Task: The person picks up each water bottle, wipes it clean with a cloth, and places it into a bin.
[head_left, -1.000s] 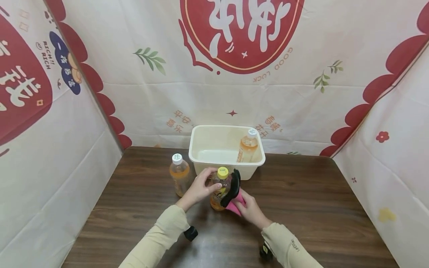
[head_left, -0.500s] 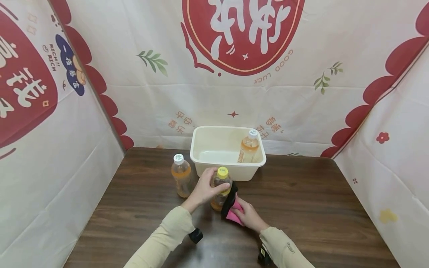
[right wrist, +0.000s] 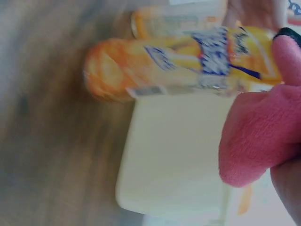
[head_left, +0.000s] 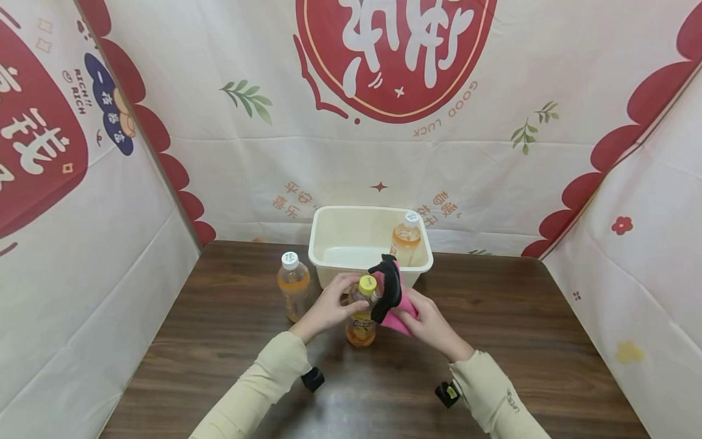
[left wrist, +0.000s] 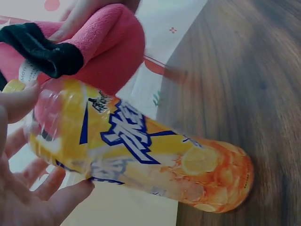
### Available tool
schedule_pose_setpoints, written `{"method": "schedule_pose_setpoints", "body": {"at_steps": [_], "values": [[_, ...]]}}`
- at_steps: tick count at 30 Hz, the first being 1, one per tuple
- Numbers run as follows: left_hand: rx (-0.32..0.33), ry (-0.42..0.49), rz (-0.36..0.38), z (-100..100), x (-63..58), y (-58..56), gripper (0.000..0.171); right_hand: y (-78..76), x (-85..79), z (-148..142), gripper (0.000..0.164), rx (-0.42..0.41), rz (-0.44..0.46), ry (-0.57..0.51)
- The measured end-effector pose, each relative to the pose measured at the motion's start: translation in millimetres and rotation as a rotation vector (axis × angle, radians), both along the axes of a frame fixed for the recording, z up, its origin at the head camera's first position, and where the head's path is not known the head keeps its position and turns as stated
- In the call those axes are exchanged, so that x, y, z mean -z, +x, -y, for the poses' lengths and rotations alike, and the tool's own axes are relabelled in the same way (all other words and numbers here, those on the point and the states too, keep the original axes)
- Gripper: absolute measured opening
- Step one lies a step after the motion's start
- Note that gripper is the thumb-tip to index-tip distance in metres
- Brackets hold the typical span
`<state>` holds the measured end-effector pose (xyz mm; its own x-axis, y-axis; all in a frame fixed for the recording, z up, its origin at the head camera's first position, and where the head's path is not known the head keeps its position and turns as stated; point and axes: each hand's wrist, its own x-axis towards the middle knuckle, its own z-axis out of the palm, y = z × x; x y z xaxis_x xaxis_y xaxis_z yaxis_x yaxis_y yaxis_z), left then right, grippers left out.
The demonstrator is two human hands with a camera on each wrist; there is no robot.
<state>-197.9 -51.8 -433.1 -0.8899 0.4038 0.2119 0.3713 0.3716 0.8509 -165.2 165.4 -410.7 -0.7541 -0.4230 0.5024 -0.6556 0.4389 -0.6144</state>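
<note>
A clear plastic drink bottle (head_left: 362, 331) with a yellow cap stands upright on the table in the head view. Its yellow label with blue lettering shows in the left wrist view. My left hand (head_left: 331, 308) holds the bottle near its shoulder, thumb in front and fingers around the far side. In my right hand (head_left: 431, 321) is a bunched pink plush cloth (left wrist: 110, 44) with black trim and a white tag. The cloth is at the bottle's upper right side, close to the cap. In the right wrist view, pink fabric hides the bottle's top.
A cream plastic bin (head_left: 329, 241) stands just behind, with a white-capped bottle (head_left: 407, 239) inside at its right. Another white-capped bottle (head_left: 297, 292) stands to the left of my left hand. A fabric backdrop encloses the dark wooden table (head_left: 493, 329).
The right hand has lifted the pink cloth from the bottle's lower right side up toward its neck. The left hand keeps its hold, and the bottle stays nearly in place.
</note>
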Motion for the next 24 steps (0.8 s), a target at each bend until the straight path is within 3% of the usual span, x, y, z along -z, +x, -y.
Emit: {"method": "schedule_pose_setpoints", "body": {"at_steps": [4, 7, 18, 24], "values": [[0.024, -0.052, -0.005, 3.0, -5.1, 0.6, 0.046, -18.4, 9.9, -3.0, 0.030, -0.062, -0.067, 0.058], [0.036, -0.084, -0.013, 3.8, -6.5, 0.3, 0.046, -27.8, 23.9, -6.0, 0.035, -0.076, -0.062, 0.065], [0.029, -0.071, -0.055, 2.8, 2.2, 1.0, 0.042, -24.4, 41.3, 2.1, 0.040, -0.048, -0.104, 0.039], [0.030, -0.048, -0.045, 2.1, 3.1, 2.4, 0.042, -8.5, 40.3, 8.3, 0.037, -0.021, -0.120, -0.043]]}}
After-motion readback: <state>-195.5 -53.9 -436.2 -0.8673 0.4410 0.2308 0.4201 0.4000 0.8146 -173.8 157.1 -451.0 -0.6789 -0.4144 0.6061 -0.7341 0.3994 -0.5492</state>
